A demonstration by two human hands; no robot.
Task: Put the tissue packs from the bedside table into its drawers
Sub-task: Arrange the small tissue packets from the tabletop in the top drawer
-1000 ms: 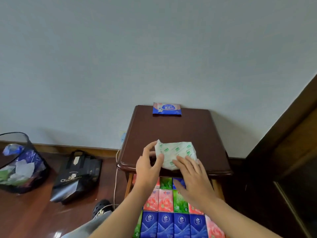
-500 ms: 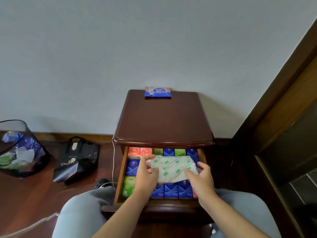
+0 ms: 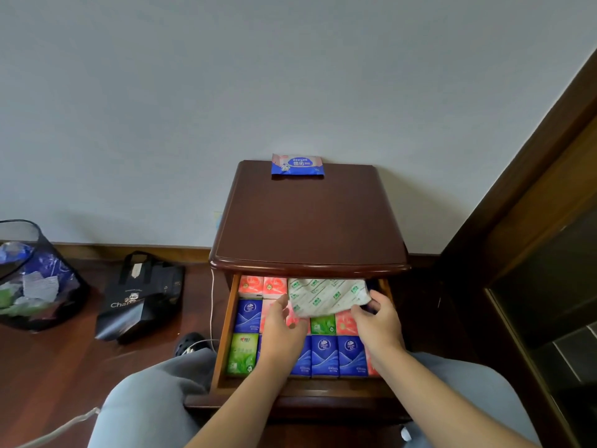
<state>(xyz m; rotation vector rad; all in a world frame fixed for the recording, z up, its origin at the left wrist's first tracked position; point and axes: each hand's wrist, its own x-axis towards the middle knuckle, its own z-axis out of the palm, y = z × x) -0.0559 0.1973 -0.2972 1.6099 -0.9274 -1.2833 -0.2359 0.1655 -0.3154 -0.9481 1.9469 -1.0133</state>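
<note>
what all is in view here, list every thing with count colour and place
bedside table: one, dark brown wood, against the wall
wipes pack: one, blue and pink, back edge of the table top
drawer: one, brown, pulled open under the top
small tissue packs: many, blue, green and pink, in rows filling the drawer
large tissue pack: one, white with green print, lying over the back rows of the drawer
bin: one, dark mesh, floor at far left, with rubbish inside
bag: one, black, floor between bin and table
cable: one, white, down the table's left side
left hand: grip on the large pack's near left edge
right hand: grip on its near right corner
</note>
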